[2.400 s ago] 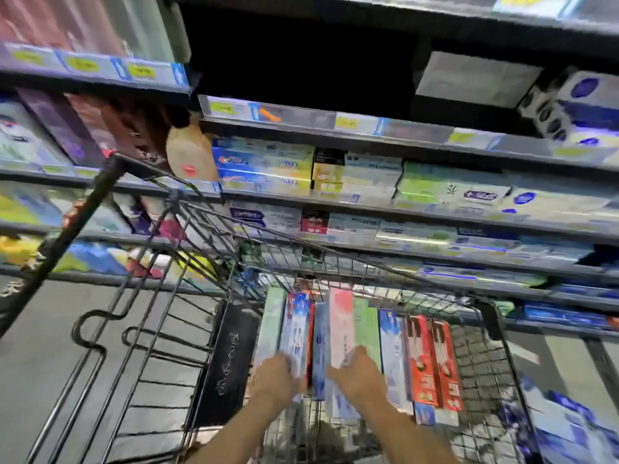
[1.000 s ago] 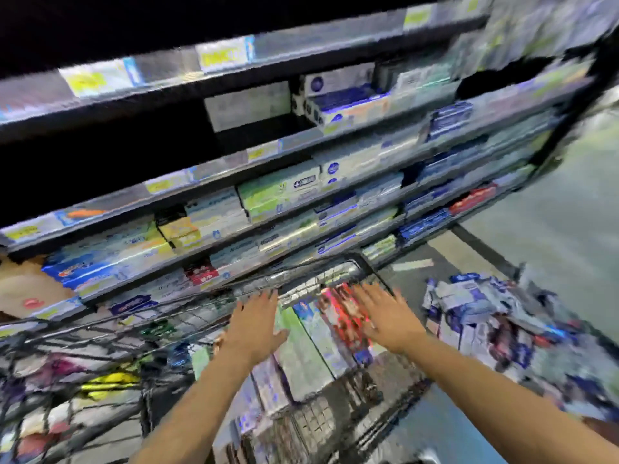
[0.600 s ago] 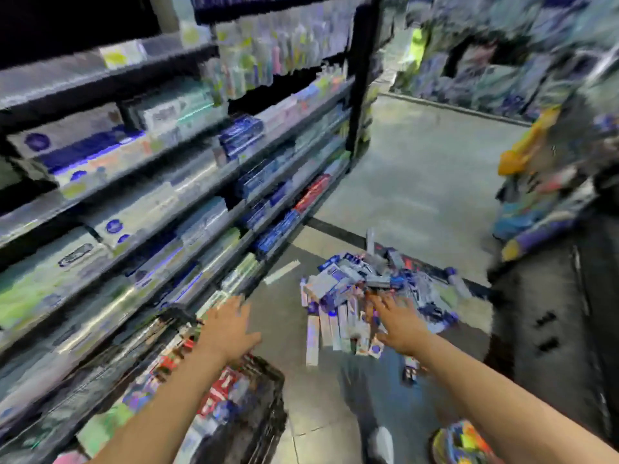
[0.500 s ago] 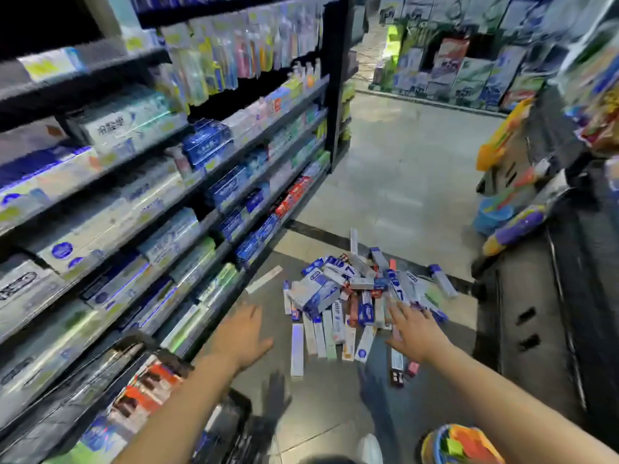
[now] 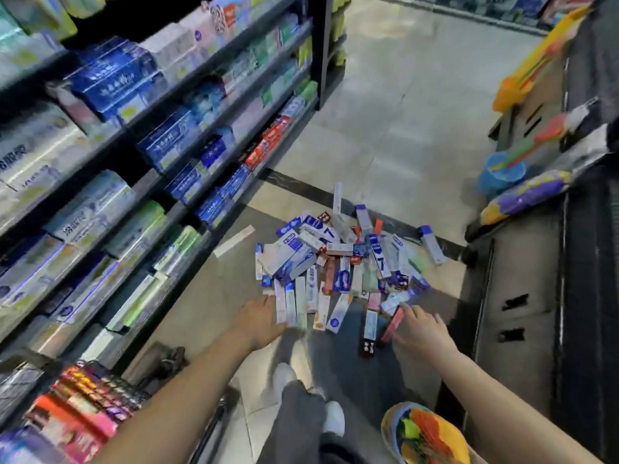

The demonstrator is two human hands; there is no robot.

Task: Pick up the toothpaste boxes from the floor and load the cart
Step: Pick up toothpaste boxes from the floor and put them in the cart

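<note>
In the head view, the boxes point(image 5: 338, 262) lay in a loose pile on the floor point(image 5: 402, 112), in the aisle between the shelves point(image 5: 187, 135) on the left and a dark display point(image 5: 522, 296) on the right. Most boxes were blue, white or pale green, a few red or pink; they lay flat and crossed over each other, and one white box point(image 5: 337, 197) and one blue-capped box point(image 5: 432, 244) lay a little apart at the far edge. The left hand point(image 5: 263, 321) reached down at the near left edge of the pile, palm down, its fingers point(image 5: 268, 304) stretched and relaxed, just beside or touching the nearest upright-lying boxes; it grasped nothing. The right hand point(image 5: 420, 329) reached at the near right edge, its fingers point(image 5: 407, 309) spread and released, close to a pink box point(image 5: 392, 324) and a dark-ended box point(image 5: 369, 331); whether they touched, I could not tell. The cart point(image 5: 30, 383) showed only at the lower left corner, its wire edge partly blurred, with red and pink boxes point(image 5: 80, 406) already standing in it. Between the arms, grey trouser legs and white shoes point(image 5: 284, 376) stood on the floor. A colourful round thing point(image 5: 425, 433) was at the bottom right, too blurred to name. The shelves carried many rows of boxed goods.
</note>
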